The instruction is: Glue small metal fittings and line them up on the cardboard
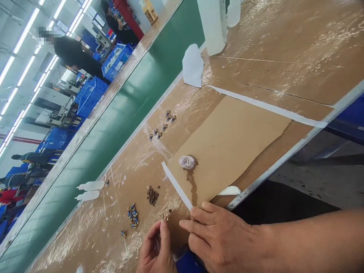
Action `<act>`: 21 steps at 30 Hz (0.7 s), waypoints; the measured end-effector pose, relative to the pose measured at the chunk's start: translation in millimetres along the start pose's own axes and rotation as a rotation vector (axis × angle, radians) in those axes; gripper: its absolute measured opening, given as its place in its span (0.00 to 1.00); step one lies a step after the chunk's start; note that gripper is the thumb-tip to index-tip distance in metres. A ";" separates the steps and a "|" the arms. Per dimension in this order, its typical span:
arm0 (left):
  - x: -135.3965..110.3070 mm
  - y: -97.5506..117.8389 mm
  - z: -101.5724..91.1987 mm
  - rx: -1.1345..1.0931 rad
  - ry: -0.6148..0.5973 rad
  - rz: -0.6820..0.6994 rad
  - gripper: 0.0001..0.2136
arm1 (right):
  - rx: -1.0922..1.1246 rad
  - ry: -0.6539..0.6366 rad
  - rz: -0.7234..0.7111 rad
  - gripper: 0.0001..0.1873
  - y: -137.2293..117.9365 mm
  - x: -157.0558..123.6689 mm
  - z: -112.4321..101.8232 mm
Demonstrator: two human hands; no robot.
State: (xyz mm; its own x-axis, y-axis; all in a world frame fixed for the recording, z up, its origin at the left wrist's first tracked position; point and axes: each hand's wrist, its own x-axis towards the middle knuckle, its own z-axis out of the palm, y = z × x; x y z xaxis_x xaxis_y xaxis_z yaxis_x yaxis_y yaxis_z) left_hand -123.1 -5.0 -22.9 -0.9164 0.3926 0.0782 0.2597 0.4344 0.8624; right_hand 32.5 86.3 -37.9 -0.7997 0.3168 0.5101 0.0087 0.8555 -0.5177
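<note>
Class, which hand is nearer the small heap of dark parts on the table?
The left hand is nearer: its fingertips are just below the heap of dark parts in the head view. The right hand is farther, off to the heap's lower right.

ceiling: long LED strip lights point(25, 32) | aisle: stacked blue plastic crates point(90, 96) | nearby: green conveyor belt point(113, 144)

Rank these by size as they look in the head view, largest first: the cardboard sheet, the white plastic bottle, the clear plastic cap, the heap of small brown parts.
1. Cardboard sheet
2. White plastic bottle, cut off by the frame
3. Clear plastic cap and heap of small brown parts: these look about alike, so unranked.
</note>
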 end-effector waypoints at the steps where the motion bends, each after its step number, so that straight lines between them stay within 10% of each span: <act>1: -0.2 2.5 0.9 0.007 -0.005 -0.008 0.14 | -0.027 0.012 -0.019 0.08 1.7 -2.1 -1.0; 21: 2.0 21.0 14.2 0.119 -0.044 0.035 0.12 | -0.044 0.108 -0.097 0.05 18.3 -4.8 -5.1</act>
State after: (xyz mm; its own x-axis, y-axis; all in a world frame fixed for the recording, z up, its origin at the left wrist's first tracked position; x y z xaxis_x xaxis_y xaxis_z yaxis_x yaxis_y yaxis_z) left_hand -115.1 16.4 -11.7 -0.8926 0.4432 0.0826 0.3276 0.5120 0.7940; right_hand 39.6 102.6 -46.3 -0.7291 0.2722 0.6280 -0.0371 0.9004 -0.4334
